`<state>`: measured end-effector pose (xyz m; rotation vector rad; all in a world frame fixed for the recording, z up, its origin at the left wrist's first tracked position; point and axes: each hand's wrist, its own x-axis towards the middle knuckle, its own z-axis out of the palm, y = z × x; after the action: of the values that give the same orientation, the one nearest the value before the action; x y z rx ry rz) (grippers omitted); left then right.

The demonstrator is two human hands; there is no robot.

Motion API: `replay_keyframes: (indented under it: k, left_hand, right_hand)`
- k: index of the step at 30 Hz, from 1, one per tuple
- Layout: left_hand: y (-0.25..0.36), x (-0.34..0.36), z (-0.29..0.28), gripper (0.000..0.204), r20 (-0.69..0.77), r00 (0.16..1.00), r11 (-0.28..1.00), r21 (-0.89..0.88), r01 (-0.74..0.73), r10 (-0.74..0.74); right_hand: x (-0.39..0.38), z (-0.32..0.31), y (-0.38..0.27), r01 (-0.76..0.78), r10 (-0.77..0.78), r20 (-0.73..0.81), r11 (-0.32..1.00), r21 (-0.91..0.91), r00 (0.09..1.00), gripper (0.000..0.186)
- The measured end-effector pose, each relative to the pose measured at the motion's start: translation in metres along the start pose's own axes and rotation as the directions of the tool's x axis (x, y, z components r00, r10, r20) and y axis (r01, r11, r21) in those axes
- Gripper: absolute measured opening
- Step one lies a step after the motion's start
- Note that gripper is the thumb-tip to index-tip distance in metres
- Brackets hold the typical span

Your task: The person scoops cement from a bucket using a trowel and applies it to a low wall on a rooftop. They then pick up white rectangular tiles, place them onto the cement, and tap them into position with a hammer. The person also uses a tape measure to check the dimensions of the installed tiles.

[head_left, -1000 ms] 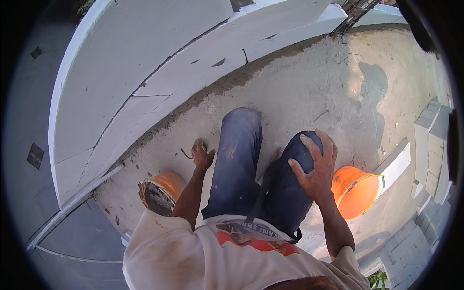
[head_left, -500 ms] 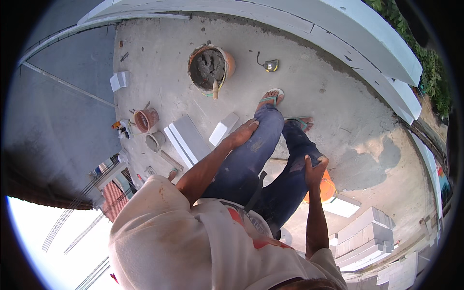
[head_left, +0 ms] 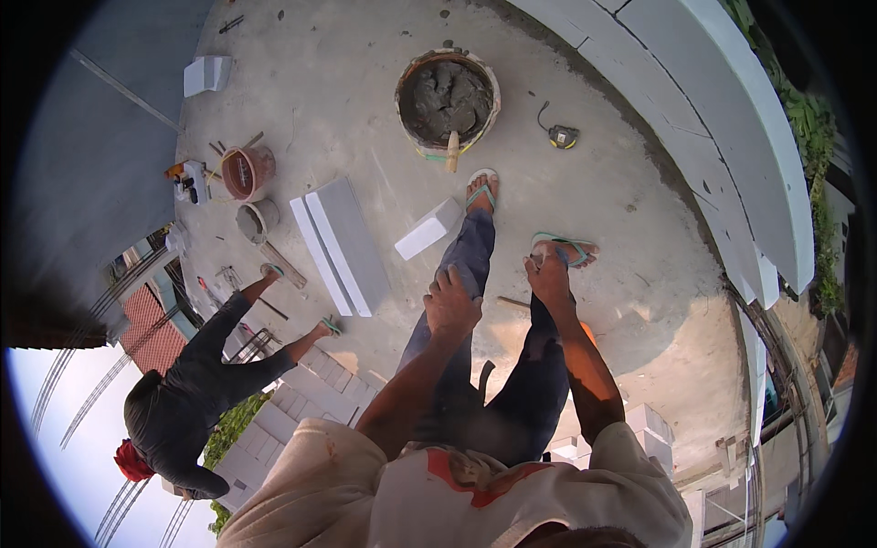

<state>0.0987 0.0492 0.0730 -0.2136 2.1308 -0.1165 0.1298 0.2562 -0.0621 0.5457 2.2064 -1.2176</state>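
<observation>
My left hand (head_left: pixel 451 303) is closed on the dark blue trouser leg (head_left: pixel 471 239) over my left leg, its fingers bunching the cloth. Lower on the other leg, my right hand (head_left: pixel 549 279) grips the fabric just above the sandal (head_left: pixel 568 247). Beyond my feet stands a bucket (head_left: pixel 494 114) filled with wet grey mortar (head_left: pixel 438 91). A trowel (head_left: pixel 452 153) rests in it, wooden handle toward me over the rim. To its right a black and yellow tape measure (head_left: pixel 563 137) lies on the concrete.
Left of my feet lie a short white block (head_left: pixel 429 228) and long pale blocks (head_left: pixel 343 242). Small buckets (head_left: pixel 248 173) stand farther left. Another person (head_left: pixel 196 393) in dark clothes bends at the lower left. A white block wall (head_left: pixel 694 119) curves along the right.
My hands have moved from around the knees down the trouser legs. My feet stand farther apart, and the view has shifted, bringing the other person into sight at left.
</observation>
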Motion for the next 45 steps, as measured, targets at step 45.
replay_keyframes:
  k: [45]
  left_hand:
    - [-0.037, 0.055, 0.025, 0.069, 0.089, 0.974, 0.868, -0.443, 0.226, -0.208]
  right_hand:
    - [0.311, -0.142, -0.191, 0.1, 0.135, 0.183, 0.469, -0.878, 0.974, 0.053]
